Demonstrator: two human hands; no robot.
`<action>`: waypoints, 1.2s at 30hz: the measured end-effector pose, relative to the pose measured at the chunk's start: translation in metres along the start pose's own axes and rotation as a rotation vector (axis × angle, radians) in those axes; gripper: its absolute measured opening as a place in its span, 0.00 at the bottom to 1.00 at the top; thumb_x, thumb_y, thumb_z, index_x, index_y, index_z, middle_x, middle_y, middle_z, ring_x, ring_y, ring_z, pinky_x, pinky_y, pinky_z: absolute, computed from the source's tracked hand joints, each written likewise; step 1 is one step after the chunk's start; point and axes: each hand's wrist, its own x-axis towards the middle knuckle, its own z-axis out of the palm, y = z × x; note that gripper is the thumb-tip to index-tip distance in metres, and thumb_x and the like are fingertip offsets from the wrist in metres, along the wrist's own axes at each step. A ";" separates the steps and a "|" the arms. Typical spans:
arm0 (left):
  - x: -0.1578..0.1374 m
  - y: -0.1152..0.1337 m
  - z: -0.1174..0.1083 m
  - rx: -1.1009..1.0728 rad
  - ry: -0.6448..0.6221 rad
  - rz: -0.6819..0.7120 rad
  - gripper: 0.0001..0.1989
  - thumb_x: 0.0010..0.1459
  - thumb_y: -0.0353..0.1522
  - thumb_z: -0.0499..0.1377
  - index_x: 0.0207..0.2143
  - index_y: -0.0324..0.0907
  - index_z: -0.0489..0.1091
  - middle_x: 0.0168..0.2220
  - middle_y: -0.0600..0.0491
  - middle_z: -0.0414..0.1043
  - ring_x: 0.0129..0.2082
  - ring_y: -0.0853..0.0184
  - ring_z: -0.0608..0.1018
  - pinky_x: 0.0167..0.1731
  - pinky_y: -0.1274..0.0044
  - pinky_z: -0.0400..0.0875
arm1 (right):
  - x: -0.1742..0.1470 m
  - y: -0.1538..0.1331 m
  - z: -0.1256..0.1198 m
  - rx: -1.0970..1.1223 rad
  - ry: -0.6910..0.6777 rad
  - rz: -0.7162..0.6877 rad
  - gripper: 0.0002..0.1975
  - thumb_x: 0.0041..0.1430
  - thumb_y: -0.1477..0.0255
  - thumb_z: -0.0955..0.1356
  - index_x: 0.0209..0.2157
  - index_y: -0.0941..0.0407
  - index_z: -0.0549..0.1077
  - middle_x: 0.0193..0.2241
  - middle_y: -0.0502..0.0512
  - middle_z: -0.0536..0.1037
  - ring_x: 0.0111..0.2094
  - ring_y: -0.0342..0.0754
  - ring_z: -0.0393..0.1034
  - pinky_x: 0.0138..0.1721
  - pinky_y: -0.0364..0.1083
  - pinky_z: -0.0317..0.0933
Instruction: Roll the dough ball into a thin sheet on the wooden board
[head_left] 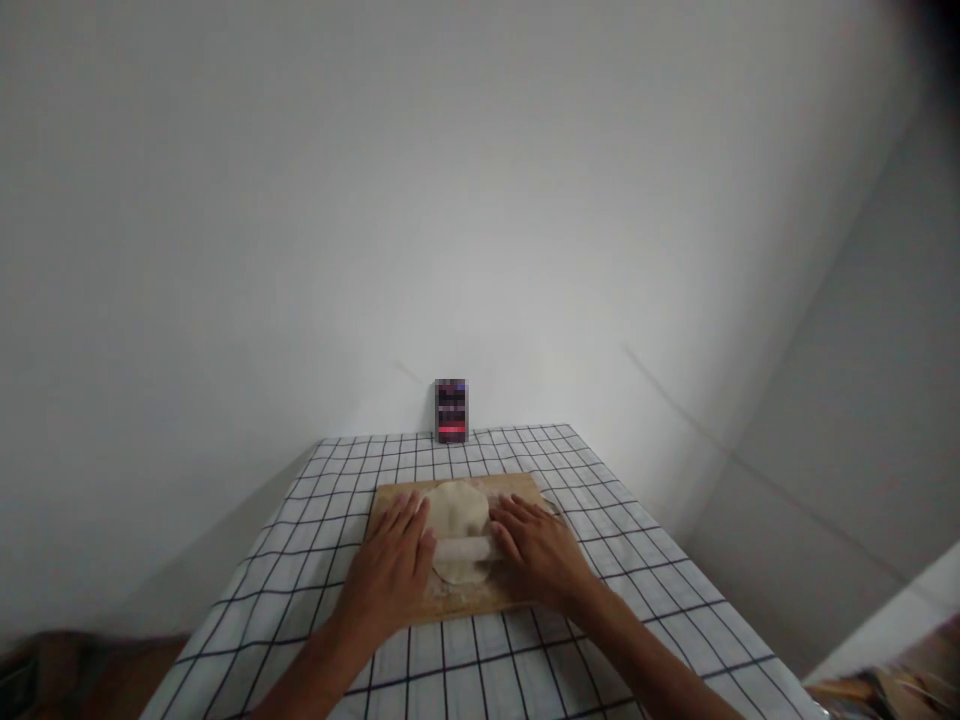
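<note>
A pale, rounded sheet of dough (457,510) lies on a wooden board (442,608). Across its lower half rests a light-coloured rolling pin (463,549), its ends hidden under my hands. My left hand (394,560) lies over the pin's left end, fingers stretched forward and flat. Over the right end is my right hand (540,550), open too, palm down, its fingers extended along the dough's right edge. Neither hand has its fingers wrapped round the pin.
The board sits on a table with a white, black-checked cloth (300,560). At the back, a small upright object with a pixelated front (451,410) stands against the white wall (480,220). Blurred items (900,680) show at the lower right, beyond the table edge.
</note>
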 end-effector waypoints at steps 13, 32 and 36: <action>-0.026 0.024 -0.012 0.001 0.079 0.032 0.27 0.73 0.36 0.44 0.71 0.38 0.52 0.71 0.43 0.59 0.72 0.56 0.59 0.67 0.56 0.63 | -0.024 -0.009 0.006 -0.026 0.055 0.032 0.22 0.76 0.66 0.55 0.61 0.54 0.71 0.63 0.60 0.73 0.65 0.57 0.64 0.64 0.59 0.58; -0.010 0.034 -0.008 0.005 -0.020 -0.097 0.25 0.73 0.41 0.47 0.66 0.42 0.66 0.70 0.43 0.61 0.71 0.51 0.62 0.64 0.52 0.65 | 0.043 0.017 -0.033 -0.147 -0.139 0.020 0.21 0.74 0.61 0.58 0.40 0.54 0.79 0.35 0.59 0.83 0.37 0.53 0.78 0.38 0.47 0.63; 0.009 0.025 -0.007 0.035 -0.030 -0.089 0.22 0.72 0.42 0.50 0.62 0.49 0.70 0.70 0.46 0.62 0.70 0.49 0.62 0.64 0.49 0.63 | 0.070 0.027 -0.030 -0.116 -0.157 -0.051 0.22 0.74 0.59 0.58 0.43 0.53 0.80 0.44 0.59 0.83 0.47 0.54 0.77 0.46 0.50 0.65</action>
